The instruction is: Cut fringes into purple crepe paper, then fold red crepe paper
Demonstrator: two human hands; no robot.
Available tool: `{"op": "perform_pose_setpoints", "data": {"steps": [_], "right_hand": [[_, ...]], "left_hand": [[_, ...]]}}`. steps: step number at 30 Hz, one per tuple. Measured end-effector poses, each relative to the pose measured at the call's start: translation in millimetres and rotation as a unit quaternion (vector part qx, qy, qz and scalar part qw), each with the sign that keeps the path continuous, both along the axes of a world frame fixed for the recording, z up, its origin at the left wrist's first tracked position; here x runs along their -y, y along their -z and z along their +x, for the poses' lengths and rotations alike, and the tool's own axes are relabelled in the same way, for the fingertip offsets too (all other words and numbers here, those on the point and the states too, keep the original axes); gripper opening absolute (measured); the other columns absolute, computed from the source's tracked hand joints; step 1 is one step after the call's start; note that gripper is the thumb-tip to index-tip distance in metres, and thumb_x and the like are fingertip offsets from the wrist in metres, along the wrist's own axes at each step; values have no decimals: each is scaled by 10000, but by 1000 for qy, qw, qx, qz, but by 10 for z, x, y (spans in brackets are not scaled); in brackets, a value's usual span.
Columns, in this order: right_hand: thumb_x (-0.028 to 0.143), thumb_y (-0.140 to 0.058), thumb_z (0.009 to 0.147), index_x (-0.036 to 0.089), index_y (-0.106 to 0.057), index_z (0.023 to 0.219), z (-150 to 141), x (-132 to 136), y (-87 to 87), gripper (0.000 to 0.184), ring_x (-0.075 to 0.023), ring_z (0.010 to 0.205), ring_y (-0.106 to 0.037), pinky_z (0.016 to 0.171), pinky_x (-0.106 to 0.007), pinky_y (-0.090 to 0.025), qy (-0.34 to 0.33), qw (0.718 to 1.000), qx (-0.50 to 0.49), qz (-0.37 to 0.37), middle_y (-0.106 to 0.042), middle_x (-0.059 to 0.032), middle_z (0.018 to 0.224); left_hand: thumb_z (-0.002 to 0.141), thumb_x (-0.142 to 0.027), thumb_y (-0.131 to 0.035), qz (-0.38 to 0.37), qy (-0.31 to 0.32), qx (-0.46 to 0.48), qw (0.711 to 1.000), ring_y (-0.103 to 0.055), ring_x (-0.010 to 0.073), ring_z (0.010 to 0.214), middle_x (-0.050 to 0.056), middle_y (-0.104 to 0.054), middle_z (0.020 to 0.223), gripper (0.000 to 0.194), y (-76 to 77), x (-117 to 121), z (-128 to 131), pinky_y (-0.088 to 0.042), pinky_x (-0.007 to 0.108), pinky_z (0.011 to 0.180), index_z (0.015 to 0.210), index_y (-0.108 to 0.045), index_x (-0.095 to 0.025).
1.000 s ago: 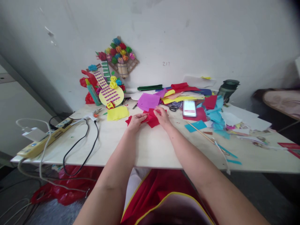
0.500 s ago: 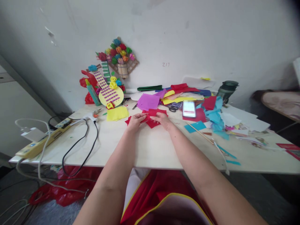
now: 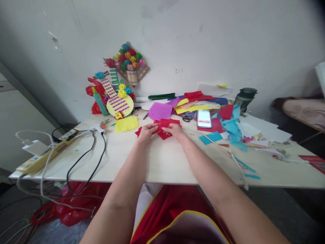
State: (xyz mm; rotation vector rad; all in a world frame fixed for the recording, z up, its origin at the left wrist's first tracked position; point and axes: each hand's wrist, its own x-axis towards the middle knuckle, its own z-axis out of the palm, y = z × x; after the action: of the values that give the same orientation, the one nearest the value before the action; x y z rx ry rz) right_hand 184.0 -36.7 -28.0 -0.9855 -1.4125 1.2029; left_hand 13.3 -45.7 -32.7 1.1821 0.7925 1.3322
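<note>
Several red crepe paper pieces (image 3: 165, 135) lie at the middle of the table, partly covered by my hands. My left hand (image 3: 148, 131) pinches a piece of the red paper between thumb and fingers. From the other side my right hand (image 3: 174, 130) has its fingers curled onto the same paper, close to the left fingertips. Just behind is a purple paper sheet (image 3: 159, 111). A yellow paper piece (image 3: 127, 124) lies to the left of my hands, and black scissors (image 3: 187, 118) rest behind them on the right.
On the left are a glue bottle (image 3: 101, 104), a guitar-shaped craft (image 3: 120, 105) and a power strip (image 3: 45, 154) with trailing cables. A phone (image 3: 204, 118), blue paper scraps (image 3: 211, 138), a thin wooden stick (image 3: 215, 144) and a dark bottle (image 3: 245, 98) are on the right.
My right fingers have curled in slightly more on the red paper. The left hand keeps its pinch, and the whole view has shifted very slightly.
</note>
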Motion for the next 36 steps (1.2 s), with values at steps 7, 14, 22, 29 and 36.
{"op": "perform_pose_setpoints", "data": {"steps": [7,14,22,29,36], "right_hand": [[357,-777,516,164,-542,562,-17,-47,65,307,-82,434,-509,456,-219,-410,5,999,-30,-11,-632,5,536],[436,-753,557,166,-590,701,28,-15,-27,346,-92,469,-534,442,-206,-401,5,998,-44,-36,-616,13,564],[455,-739,548,184,-639,817,72,28,-91,395,-111,598,-544,510,-225,-401,-2,999,-29,-36,-618,17,694],[397,-755,469,185,-359,468,46,-48,40,449,-62,481,-308,475,-226,-245,8,997,45,56,-327,87,479],[399,-713,514,198,-289,468,47,-114,62,472,-65,486,-241,471,-234,-189,48,995,52,73,-254,83,486]], "left_hand": [[570,-219,-782,23,11,35,999,-644,159,782,68,-694,896,521,-29,2,41,-461,306,827,1064,-642,-131],[582,-231,-783,45,15,38,998,-650,164,721,42,-699,812,994,-55,27,44,-477,337,801,1418,-248,-183],[617,-244,-751,34,29,-59,997,-601,113,592,12,-676,734,1014,-84,90,43,-463,234,607,1440,-161,-180],[602,-230,-754,33,50,-134,989,-511,77,480,-58,-567,566,937,-86,119,92,-404,196,505,1409,-283,-173],[638,-285,-729,1,17,-57,998,-617,145,648,4,-640,696,807,-80,90,51,-489,265,636,1353,-374,-173]]}}
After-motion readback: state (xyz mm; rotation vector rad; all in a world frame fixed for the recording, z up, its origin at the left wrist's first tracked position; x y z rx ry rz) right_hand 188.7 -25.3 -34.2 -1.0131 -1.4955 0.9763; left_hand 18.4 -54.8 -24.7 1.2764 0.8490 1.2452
